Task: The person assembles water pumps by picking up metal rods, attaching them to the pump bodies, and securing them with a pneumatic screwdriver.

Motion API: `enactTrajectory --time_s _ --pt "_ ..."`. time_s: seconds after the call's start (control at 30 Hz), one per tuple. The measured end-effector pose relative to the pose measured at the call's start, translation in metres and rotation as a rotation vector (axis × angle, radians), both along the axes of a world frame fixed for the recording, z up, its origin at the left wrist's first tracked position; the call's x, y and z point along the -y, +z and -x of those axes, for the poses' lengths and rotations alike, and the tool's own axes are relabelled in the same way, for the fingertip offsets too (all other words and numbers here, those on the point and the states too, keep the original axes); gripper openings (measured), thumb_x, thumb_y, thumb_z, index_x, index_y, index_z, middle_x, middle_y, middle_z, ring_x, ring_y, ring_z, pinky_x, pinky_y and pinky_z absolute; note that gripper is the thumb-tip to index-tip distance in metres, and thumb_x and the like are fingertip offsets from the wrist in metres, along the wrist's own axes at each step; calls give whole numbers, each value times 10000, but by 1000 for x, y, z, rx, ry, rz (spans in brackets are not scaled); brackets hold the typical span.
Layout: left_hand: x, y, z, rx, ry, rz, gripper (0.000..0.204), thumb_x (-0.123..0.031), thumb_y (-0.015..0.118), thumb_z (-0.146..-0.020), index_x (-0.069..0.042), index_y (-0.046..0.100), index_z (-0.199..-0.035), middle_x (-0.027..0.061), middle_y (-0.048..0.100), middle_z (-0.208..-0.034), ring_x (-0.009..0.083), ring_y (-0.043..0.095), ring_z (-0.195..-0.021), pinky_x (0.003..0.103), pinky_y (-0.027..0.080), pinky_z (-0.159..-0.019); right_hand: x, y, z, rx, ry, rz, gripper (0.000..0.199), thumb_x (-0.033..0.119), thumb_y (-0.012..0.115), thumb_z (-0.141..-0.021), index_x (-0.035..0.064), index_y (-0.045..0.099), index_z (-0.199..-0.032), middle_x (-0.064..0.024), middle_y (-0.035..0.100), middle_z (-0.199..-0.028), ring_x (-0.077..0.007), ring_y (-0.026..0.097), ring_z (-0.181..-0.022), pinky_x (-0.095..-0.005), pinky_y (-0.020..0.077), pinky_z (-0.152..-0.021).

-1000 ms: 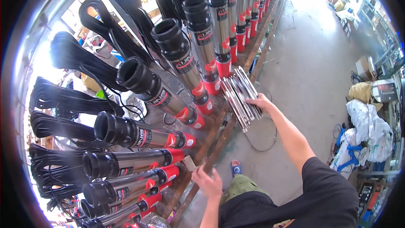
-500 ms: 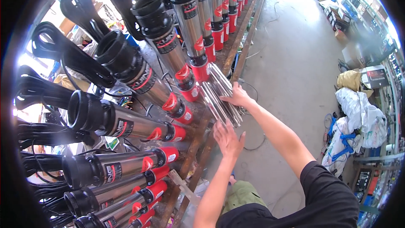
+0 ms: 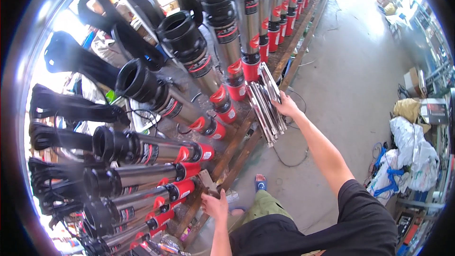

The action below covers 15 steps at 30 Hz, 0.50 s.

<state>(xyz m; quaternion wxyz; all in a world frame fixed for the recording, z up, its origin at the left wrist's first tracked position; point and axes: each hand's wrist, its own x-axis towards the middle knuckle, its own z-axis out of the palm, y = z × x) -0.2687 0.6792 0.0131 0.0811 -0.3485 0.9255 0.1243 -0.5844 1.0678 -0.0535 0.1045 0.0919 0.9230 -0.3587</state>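
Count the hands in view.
2. The right hand grips the metal strips by the pumps. The left hand holds a small tool at the rail.

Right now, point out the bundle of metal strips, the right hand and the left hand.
bundle of metal strips [image 3: 265, 104]: head view, on the middle of the shiny strips.
right hand [image 3: 286, 106]: head view, on the back of the hand at the bundle.
left hand [image 3: 215, 205]: head view, on the back of the hand near the rack's lower rail.
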Motion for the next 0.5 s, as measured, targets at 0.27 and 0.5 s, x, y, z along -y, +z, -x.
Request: enactTrajectory --time_s 0.27,0.5 --pt "6 -21 31 -67 8 27 701 -389 816 -760 8 461 -1216 235 705 -947 443 645 -972 517 467 -895 -1 12 -36 -532 -489 -86 548 419 716 -899 -28 620 -1201 -219 638 -1157 -373 587 -1121 -453 465 -982" --pt "45 -26 14 39 -86 -11 401 -398 847 -744 -35 733 -870 186 737 -851 370 728 -852 461 578 -768 148 49 -239 -386 -235 337 307 169 727 -882 -19 591 -1084 -161 610 -1010 -292 593 -951 -425 478 -885"
